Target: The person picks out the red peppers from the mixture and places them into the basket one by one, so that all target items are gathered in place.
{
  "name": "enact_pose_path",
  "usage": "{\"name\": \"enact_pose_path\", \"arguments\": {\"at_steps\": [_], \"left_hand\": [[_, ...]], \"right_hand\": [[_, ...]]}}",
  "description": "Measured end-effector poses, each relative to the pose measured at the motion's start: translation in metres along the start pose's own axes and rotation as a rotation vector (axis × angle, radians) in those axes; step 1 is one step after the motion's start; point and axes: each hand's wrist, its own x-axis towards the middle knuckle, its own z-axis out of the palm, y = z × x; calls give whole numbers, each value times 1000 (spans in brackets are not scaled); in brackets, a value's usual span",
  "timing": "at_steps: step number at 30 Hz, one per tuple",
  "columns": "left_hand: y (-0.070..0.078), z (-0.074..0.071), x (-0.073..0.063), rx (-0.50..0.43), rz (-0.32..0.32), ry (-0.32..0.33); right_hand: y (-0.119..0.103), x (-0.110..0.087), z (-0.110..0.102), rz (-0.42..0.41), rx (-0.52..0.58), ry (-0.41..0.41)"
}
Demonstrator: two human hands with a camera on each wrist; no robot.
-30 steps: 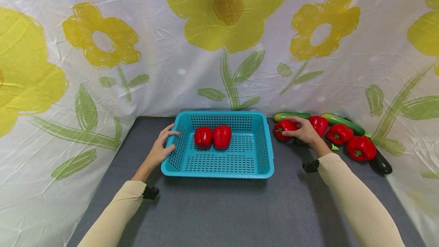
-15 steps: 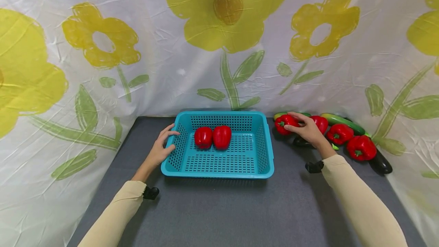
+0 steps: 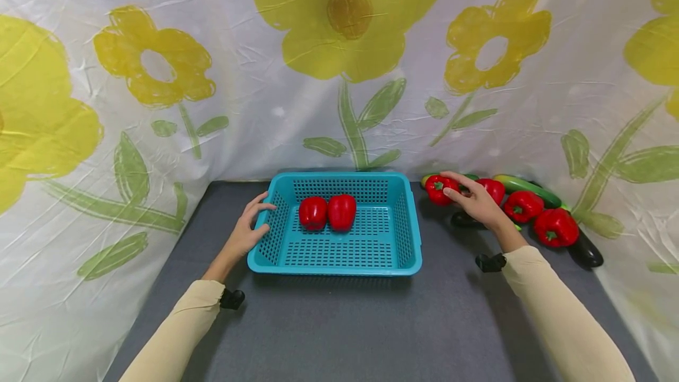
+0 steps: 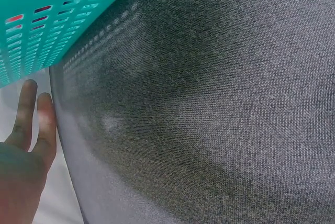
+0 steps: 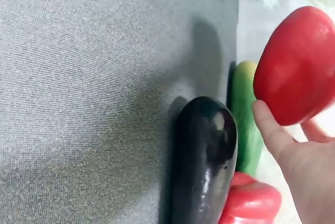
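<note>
My right hand [image 3: 480, 202] pinches a red bell pepper [image 3: 438, 189] between thumb and fingers. In the right wrist view this bell pepper [image 5: 296, 67] is raised above the dark cloth, its shadow lying apart from it. Below it are a dark eggplant [image 5: 204, 156] and a green cucumber [image 5: 243, 103]. My left hand [image 3: 245, 231] is at the left rim of a turquoise basket [image 3: 334, 270], fingers loosely extended. Two of its fingers [image 4: 44, 119] show outstretched by the basket wall in the left wrist view. Inside the basket sit two red bell peppers [image 3: 342, 212] side by side.
More red bell peppers [image 3: 556, 227], another eggplant [image 3: 585, 250] and a cucumber [image 3: 527, 189] lie clustered at the right back of the dark grey table [image 3: 339, 329]. A flower-printed white sheet [image 3: 254, 105] hangs behind the table.
My right hand has lifted the bell pepper up from its spot on the table, exposing more of the eggplant beneath. The left hand and basket have stayed in place.
</note>
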Motion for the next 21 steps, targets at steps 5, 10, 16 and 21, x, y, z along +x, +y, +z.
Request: {"name": "enact_pose_path", "arguments": {"at_steps": [5, 10, 16, 21], "left_hand": [[1, 0, 0, 3, 5, 0], [2, 0, -1, -7, -8, -1], [2, 0, 0, -2, -4, 0], [2, 1, -1, -6, -11, 5]], "right_hand": [[5, 0, 2, -24, 35, 32], [21, 3, 3, -29, 30, 70], [25, 3, 2, -47, 82, 62], [24, 1, 4, -35, 135, 74]]}}
